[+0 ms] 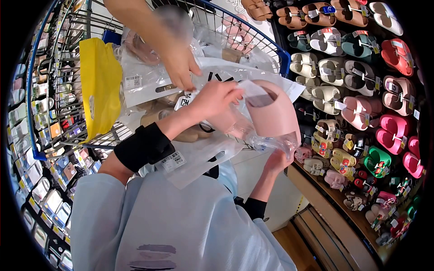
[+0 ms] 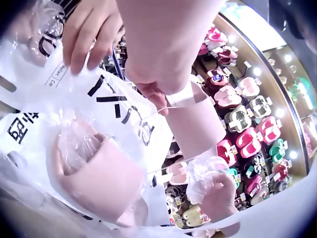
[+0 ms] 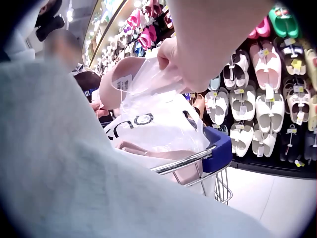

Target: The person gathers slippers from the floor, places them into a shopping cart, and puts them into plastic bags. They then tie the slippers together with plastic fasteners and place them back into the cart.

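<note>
A pink slipper is held up over the cart, a white tag at its strap. My left hand pinches that tag; in the left wrist view its fingers are curled at the tag. At the slipper's lower end my right hand grips crumpled clear plastic, as the right wrist view also shows, with plastic bunched under the fingers. A second pink slipper lies on or in a printed clear bag, left of the raised one.
Another person's hand reaches over the bags from the top. The blue-edged cart holds bagged slippers and a yellow sheet or bag. Racks of slippers stand at the right, shelves of packaged goods at the left.
</note>
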`<state>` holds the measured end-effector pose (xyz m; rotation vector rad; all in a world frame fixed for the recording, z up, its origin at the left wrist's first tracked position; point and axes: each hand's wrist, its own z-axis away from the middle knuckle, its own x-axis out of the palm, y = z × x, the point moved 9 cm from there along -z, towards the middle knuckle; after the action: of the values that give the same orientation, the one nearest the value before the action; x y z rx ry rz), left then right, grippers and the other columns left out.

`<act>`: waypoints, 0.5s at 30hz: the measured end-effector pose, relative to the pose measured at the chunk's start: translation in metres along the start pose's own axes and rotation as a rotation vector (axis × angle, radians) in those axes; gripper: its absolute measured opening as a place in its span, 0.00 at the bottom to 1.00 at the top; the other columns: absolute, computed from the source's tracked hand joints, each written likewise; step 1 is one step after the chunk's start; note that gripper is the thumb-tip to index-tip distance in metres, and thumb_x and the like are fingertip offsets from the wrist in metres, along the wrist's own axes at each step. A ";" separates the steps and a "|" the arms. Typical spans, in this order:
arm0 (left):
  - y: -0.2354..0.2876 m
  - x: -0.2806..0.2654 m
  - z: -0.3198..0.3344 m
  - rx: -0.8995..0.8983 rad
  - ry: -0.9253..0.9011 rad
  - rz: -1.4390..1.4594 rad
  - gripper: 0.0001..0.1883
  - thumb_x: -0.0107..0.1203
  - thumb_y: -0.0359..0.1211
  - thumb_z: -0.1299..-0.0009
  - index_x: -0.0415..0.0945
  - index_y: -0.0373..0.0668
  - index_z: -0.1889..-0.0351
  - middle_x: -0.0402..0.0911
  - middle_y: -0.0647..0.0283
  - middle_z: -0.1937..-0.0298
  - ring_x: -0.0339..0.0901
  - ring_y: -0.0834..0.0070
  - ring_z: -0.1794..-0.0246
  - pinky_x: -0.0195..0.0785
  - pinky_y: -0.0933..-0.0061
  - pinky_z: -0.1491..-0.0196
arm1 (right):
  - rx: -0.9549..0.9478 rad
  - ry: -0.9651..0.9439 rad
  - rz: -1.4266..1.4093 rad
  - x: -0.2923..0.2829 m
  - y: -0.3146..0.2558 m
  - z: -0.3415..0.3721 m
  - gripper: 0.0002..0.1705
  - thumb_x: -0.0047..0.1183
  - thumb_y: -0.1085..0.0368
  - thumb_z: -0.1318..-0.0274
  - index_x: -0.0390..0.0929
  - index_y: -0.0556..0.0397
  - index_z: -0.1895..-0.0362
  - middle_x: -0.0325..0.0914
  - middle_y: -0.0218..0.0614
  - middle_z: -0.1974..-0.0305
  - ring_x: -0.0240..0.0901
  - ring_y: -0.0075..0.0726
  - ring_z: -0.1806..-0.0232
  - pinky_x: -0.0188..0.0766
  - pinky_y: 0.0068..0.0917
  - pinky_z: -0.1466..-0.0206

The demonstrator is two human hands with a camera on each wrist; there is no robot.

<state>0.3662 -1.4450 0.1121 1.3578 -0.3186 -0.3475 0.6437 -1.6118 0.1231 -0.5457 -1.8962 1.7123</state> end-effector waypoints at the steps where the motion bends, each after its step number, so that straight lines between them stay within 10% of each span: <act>1: -0.006 -0.011 0.003 -0.034 0.080 0.031 0.13 0.44 0.36 0.29 0.72 0.34 0.61 0.81 0.61 0.70 0.79 0.78 0.71 0.68 0.76 0.71 | 0.052 0.080 0.037 -0.013 0.003 0.001 0.22 0.46 0.71 0.64 0.71 0.65 0.58 0.71 0.39 0.58 0.71 0.34 0.57 0.67 0.29 0.49; 9: 0.008 -0.062 0.001 -0.013 0.167 0.356 0.14 0.43 0.35 0.28 0.72 0.33 0.57 0.78 0.62 0.63 0.76 0.79 0.69 0.68 0.82 0.66 | 0.114 0.074 -0.129 -0.042 0.014 -0.002 0.25 0.47 0.69 0.64 0.70 0.64 0.54 0.72 0.40 0.57 0.70 0.35 0.56 0.69 0.28 0.51; 15: 0.073 -0.075 0.032 0.471 0.206 -0.365 0.05 0.56 0.26 0.41 0.76 0.34 0.68 0.76 0.61 0.60 0.76 0.77 0.67 0.70 0.80 0.68 | 0.224 0.059 -0.263 -0.045 0.041 0.000 0.25 0.46 0.70 0.62 0.69 0.61 0.52 0.72 0.39 0.58 0.70 0.35 0.57 0.69 0.27 0.53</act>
<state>0.2892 -1.4289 0.1877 1.9064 0.0290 -0.4479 0.6766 -1.6347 0.0779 -0.2457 -1.6265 1.6856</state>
